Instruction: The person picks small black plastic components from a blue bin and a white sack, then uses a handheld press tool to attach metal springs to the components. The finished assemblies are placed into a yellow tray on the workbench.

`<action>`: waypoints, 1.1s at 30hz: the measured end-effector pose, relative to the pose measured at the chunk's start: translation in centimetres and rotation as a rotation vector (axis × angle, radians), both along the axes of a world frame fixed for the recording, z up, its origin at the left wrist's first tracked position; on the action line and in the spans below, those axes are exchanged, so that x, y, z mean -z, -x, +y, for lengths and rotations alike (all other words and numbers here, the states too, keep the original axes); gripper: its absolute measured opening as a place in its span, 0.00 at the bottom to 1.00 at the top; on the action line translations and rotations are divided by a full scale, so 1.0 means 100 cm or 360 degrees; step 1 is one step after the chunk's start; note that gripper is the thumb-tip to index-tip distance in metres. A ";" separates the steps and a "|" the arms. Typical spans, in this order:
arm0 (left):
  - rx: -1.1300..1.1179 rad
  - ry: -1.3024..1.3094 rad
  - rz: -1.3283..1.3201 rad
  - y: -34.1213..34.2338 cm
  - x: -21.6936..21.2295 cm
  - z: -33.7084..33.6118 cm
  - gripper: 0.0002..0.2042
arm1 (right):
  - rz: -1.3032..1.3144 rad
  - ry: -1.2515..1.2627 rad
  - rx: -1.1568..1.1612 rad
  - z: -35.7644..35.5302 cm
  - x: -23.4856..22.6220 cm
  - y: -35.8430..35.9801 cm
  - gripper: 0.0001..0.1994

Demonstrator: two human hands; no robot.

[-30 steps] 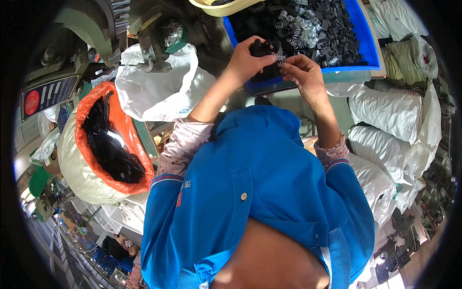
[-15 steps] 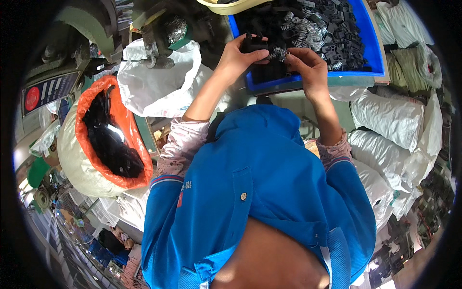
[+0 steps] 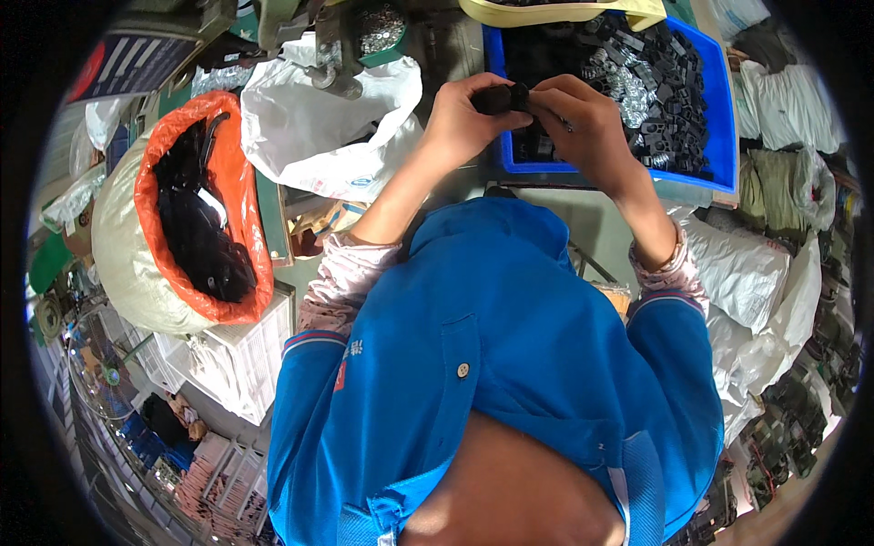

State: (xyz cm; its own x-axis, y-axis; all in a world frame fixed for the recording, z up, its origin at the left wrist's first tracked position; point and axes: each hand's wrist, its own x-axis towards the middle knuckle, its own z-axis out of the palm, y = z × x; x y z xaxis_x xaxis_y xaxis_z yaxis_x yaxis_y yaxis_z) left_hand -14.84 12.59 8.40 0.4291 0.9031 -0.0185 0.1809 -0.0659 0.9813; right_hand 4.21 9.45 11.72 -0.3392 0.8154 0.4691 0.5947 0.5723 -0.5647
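Black part in the head view, up at the left edge of the blue tray! The left hand has it, thumb and fingers wrapped round; the right hand meets its right end, fingertips bunched, but what they pinch can't be told. Silvery springs lie among black pieces in the tray, yellow basin beyond.

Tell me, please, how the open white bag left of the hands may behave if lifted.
The white bag would probably be floppy, since its mouth sags in uneven creases. Its wall looks thin, so the bag itself seems light; its contents are mostly hidden, so total weight is unclear.
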 end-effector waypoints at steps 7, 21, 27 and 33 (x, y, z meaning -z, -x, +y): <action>-0.0426 0.0177 -0.0549 0.004 0.006 -0.016 0.17 | 0.0960 0.0856 -0.0058 0.011 0.012 0.013 0.18; -0.0379 -0.0124 -0.0291 0.041 0.000 -0.011 0.02 | 0.1629 0.1281 0.0066 -0.006 0.039 0.032 0.14; -0.0353 0.0321 -0.0587 0.045 0.012 -0.021 0.06 | 0.1378 0.1140 0.0014 -0.004 0.038 0.034 0.14; -0.0628 0.0659 -0.1007 0.040 0.002 -0.033 0.13 | 0.1782 0.1529 -0.0012 0.011 0.054 0.030 0.14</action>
